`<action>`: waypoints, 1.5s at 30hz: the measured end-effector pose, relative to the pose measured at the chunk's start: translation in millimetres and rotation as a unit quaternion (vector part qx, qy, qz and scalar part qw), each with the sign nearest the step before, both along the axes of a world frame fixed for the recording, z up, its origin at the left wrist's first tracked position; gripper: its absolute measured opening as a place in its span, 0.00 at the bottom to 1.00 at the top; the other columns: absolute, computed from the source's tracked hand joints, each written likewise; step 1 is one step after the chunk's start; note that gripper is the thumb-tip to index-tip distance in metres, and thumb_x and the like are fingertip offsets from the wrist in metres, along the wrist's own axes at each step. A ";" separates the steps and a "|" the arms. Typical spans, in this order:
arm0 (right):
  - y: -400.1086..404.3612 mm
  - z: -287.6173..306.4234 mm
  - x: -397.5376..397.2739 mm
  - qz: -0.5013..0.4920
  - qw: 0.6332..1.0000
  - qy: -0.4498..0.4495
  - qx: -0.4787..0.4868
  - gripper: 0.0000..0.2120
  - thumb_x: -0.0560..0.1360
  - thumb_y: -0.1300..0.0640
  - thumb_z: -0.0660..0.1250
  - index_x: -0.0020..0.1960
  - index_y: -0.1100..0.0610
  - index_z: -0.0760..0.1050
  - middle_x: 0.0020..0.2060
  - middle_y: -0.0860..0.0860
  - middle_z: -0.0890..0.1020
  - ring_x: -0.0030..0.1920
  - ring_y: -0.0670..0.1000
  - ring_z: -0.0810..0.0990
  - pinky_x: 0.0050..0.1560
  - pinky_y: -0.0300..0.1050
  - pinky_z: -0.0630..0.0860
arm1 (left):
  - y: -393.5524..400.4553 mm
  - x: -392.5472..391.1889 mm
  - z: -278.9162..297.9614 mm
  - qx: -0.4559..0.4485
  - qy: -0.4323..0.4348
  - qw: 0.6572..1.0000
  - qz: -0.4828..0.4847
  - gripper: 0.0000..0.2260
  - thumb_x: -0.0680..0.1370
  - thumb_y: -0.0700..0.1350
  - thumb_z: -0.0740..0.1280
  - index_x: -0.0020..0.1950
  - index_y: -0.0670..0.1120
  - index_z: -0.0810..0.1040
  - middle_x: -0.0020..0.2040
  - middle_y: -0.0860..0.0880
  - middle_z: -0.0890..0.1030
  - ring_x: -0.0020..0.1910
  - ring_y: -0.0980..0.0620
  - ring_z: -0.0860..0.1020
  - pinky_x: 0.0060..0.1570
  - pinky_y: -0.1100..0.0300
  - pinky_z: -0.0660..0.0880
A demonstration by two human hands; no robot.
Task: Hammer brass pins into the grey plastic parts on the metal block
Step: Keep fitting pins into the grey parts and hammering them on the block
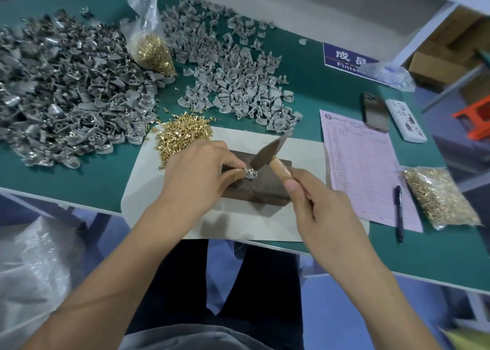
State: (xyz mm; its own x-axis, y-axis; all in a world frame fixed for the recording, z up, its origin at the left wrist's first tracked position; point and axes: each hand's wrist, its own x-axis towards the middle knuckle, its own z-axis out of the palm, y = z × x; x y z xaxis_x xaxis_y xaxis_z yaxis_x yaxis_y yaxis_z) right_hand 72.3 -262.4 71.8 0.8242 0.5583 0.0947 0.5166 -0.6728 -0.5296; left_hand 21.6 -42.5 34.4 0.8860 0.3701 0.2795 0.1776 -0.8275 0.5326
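Two clear bags hold brass pins — others lie loose.

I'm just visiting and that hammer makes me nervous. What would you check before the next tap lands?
1. Grey plastic part sits on the metal block: ok.
2. Left hand pinches the part steady: ok.
3. Fingertips clear of the hammer head: not ok, very close.
4. Right hand grips the wooden handle firmly: ok.
5. Brass pin seated upright in the part: cannot tell, too small.
6. Loose brass pins within reach: ok.
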 end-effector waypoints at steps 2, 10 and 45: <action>0.8 3.2 -1.6 -0.019 0.999 -0.006 0.040 0.17 0.83 0.35 0.48 0.63 0.37 0.71 0.34 0.45 0.76 0.30 0.51 0.72 0.28 0.44 0.66 | 0.0 -0.1 0.0 -0.002 0.002 1.000 0.001 0.02 0.73 0.58 0.75 0.45 0.63 0.85 0.39 0.63 0.78 0.46 0.57 0.75 0.37 0.58 0.72; 0.9 8.7 -1.7 -0.033 0.999 -0.007 0.041 0.18 0.83 0.34 0.47 0.62 0.37 0.72 0.32 0.43 0.75 0.30 0.49 0.72 0.27 0.42 0.65 | 0.5 0.6 -0.4 -0.011 0.012 1.000 0.005 0.02 0.73 0.59 0.74 0.44 0.63 0.85 0.39 0.63 0.78 0.48 0.57 0.75 0.41 0.56 0.74; 197.2 -33.2 -19.7 0.233 0.971 -0.010 0.049 0.03 0.79 0.53 0.71 0.49 0.49 0.84 0.46 0.42 0.82 0.53 0.47 0.76 0.56 0.46 0.72 | 69.6 -107.7 -28.3 -0.107 -0.048 0.971 0.210 0.04 0.78 0.53 0.70 0.51 0.60 0.78 0.48 0.61 0.76 0.49 0.61 0.76 0.40 0.60 0.74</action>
